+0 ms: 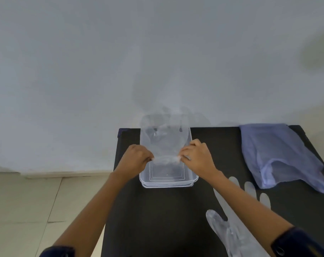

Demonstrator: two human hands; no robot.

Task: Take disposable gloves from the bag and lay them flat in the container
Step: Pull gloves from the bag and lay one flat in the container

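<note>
A clear plastic container (168,183) stands on the black table, near its far left part. Over it hangs a thin transparent disposable glove (164,138), fingers pointing away from me. My left hand (136,158) pinches the glove's cuff at the left and my right hand (196,156) pinches it at the right, stretching the cuff above the container's middle. A pale blue plastic bag (276,154) lies crumpled at the table's far right. Other transparent gloves (229,230) lie on the table near me, partly hidden under my right forearm.
The black table (157,219) ends close to a white wall at the back. Its left edge drops to a tiled floor (27,210). Dark sleeves cover my upper arms at the bottom of the view.
</note>
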